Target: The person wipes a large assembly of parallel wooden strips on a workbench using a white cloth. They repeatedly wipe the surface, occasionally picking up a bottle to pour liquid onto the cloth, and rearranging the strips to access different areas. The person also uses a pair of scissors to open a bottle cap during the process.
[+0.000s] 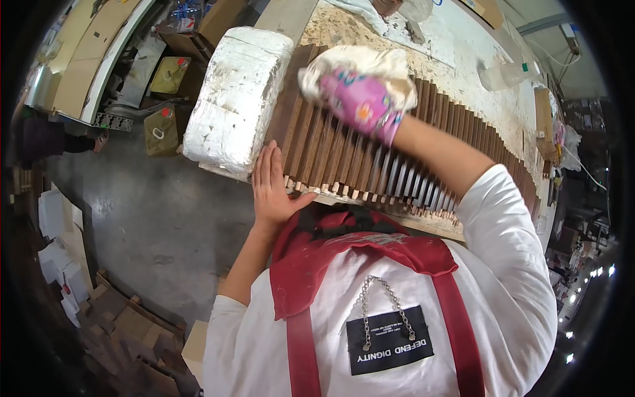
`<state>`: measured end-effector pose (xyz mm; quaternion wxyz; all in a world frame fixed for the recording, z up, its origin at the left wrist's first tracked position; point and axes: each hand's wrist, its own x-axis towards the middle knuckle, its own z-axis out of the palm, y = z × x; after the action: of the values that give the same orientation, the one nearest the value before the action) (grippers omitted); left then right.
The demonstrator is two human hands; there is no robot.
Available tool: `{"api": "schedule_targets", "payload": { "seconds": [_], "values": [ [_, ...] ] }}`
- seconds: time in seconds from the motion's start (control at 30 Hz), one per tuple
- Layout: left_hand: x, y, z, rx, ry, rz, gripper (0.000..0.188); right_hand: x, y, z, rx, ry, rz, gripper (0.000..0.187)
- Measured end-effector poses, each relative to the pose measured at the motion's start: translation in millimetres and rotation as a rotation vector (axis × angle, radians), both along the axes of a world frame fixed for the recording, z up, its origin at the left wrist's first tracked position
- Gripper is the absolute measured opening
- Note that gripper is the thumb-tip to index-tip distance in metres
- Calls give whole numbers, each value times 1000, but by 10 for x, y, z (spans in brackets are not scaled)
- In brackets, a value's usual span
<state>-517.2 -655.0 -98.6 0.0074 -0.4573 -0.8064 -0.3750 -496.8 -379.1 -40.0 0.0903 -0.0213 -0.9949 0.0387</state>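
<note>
A long row of dark brown wooden slats lies side by side on the workbench, with pale dowel-like pegs sticking out of their near ends. My right hand, in a purple flowered glove, grips a cream-white cloth and presses it onto the far part of the slats at the left. Bare and with fingers stretched out, my left hand rests against the near left corner of the row, its thumb along the peg ends. Beside it stands a white wrapped block. The cloth hides some slats.
A clear plastic bottle lies at the bench's far right. Two yellowish canisters stand on the floor to the left, near a cardboard box. Loose boards and cartons are piled at the lower left. A person's arm shows at far left.
</note>
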Motion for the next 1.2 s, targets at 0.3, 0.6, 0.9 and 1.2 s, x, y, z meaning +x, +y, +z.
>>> {"api": "schedule_targets", "payload": {
  "seconds": [0.3, 0.6, 0.9, 1.2],
  "values": [
    [23, 5, 187, -92, -152, 29, 114, -63, -208, 640, -640, -288, 45, 27],
    [37, -14, 56, 53, -150, 41, 124, 493, -741, 466, -515, -453, 447, 45],
    [50, -24, 71, -184, -83, 63, 106, 302, -631, 288, -311, -245, 118, 41],
    [250, 287, 495, -233, 283, -215, 62, 701, 106, 855, -729, 5, 67, 45]
  ]
}}
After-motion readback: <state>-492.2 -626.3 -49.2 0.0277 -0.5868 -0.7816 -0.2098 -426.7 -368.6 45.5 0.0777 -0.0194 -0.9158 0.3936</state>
